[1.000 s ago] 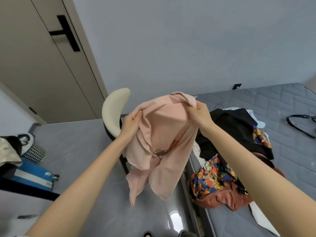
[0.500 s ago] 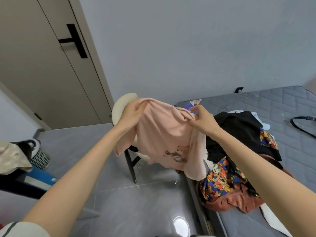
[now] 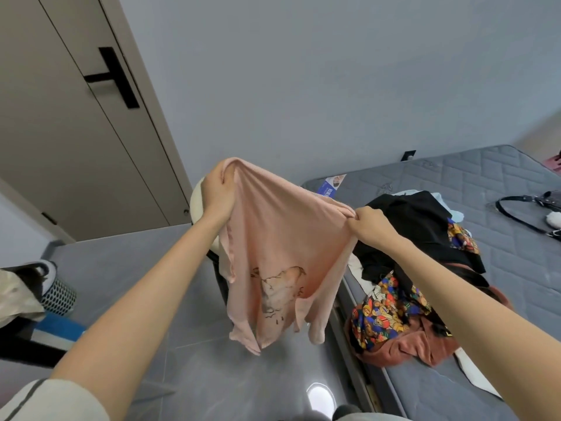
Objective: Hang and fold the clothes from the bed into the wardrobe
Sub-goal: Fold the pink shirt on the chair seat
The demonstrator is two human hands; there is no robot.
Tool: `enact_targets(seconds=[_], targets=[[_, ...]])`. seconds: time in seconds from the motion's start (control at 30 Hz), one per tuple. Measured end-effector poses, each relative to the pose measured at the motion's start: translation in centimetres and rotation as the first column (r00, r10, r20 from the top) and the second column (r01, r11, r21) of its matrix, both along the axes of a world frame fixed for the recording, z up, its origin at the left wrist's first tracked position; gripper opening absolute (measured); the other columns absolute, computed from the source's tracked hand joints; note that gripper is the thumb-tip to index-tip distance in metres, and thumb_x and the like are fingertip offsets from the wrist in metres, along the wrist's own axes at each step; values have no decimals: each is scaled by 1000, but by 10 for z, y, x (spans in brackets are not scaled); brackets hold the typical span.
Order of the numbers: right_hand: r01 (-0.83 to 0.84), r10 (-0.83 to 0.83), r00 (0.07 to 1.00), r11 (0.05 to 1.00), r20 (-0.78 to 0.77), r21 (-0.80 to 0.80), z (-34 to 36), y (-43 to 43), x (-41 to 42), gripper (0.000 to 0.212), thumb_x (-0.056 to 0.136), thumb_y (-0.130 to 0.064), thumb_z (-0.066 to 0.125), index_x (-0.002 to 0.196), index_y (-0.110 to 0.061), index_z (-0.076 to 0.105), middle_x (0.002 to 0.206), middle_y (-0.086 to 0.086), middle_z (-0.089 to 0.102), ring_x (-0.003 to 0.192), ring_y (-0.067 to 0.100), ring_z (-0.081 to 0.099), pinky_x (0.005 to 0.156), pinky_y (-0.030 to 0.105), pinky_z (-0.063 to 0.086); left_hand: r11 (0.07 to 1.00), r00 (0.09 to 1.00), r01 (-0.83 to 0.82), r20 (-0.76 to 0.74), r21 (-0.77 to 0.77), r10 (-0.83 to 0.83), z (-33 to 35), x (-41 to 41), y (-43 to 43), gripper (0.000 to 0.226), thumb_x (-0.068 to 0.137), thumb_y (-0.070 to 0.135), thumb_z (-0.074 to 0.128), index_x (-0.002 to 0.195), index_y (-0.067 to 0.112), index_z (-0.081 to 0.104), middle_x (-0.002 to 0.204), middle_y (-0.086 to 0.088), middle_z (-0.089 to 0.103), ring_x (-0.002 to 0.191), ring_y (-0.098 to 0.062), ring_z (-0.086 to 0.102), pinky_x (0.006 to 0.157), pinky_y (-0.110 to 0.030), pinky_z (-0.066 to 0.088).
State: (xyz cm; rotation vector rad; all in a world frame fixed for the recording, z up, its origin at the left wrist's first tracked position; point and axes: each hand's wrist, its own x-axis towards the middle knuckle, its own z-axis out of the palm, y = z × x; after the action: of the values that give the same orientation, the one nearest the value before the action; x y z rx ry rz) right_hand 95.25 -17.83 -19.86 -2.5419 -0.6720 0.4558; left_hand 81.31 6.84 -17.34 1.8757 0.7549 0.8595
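While arms out, L/R hands (image 3: 217, 196) (image 3: 372, 223) on pink shirt (image 3: 273, 238) top corners.

No writing could be read anywhere. The nearest thing to a label was a blue-and-white tag (image 3: 332, 186) lying on the corner of the mattress (image 3: 485, 183) by the wall. It carried a small picture on its white part and pale characters on its blue part, too small and blurred to make out. The pink top (image 3: 273, 238) bore a faded printed drawing on its front, with a few dark marks beneath it that could not be told as letters or mere strokes. The patterned garment (image 3: 382, 311) on the mattress showed cartoon bears, no legible words.
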Motion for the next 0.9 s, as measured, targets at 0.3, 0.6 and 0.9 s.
enact_targets(seconds=[0.3,0.6,0.9], targets=[[480,213,706,557,-676,677,65,65,-26,17,95,-4,49,81,-2,60,66,11,66,58,21,68,53,33,59,995,906,-98,-415,-12,84,-36,-3,-29,59,82,31,64,132,24,34,133,-7,27,121,-24,26,101,-40,26],[604,441,589,317,-677,732,117,72,-4,29,99,2,37,128,7,40,81,22,69,64,23,72,58,28,59,855,748,487,-421,-179,-514,-80,3,-84,44,80,57,65,109,27,50,107,7,51,98,-6,50,79,-13,41],[554,394,617,398,-682,731,108,37,60,34,102,-6,36,133,3,47,126,21,60,97,23,66,82,29,58,810,632,578,-683,102,-366,-59,51,-86,50,100,36,44,54,18,35,54,1,42,59,-23,44,55,-35,29]])
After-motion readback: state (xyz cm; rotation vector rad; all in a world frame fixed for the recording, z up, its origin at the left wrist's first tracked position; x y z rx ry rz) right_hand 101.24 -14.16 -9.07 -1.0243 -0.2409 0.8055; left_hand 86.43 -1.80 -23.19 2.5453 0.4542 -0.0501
